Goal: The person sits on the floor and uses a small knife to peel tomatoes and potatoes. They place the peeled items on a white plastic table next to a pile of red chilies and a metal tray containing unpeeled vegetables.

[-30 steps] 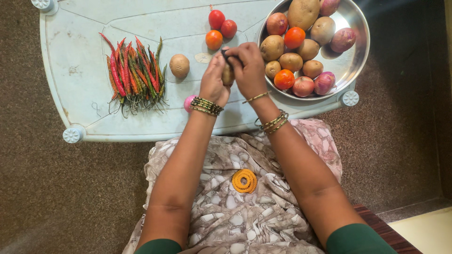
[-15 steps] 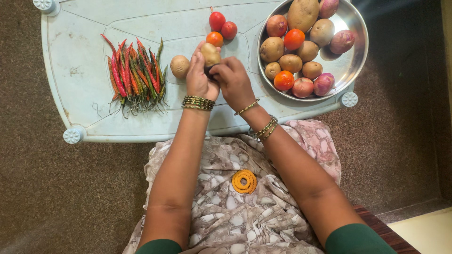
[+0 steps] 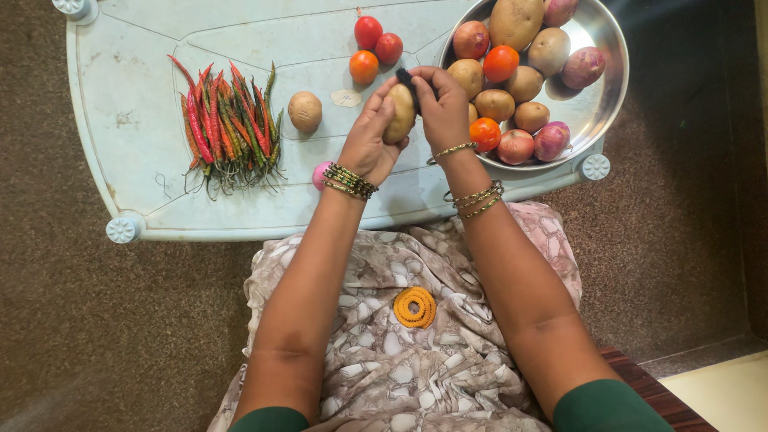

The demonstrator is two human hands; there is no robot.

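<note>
Hands shifted the potato toward the bowl rim.

green sleeves, beaded bangles, patterned dress

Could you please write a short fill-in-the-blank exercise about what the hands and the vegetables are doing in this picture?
1. The left hand holds a ____ over the pale blue table.
2. The right hand presses a small dark tool against its ____ end.
3. The chillies lie to the ____ of the lone potato on the table.
4. The steel bowl holds potatoes, onions and ____.

Missing words: potato; upper; left; tomatoes
</note>
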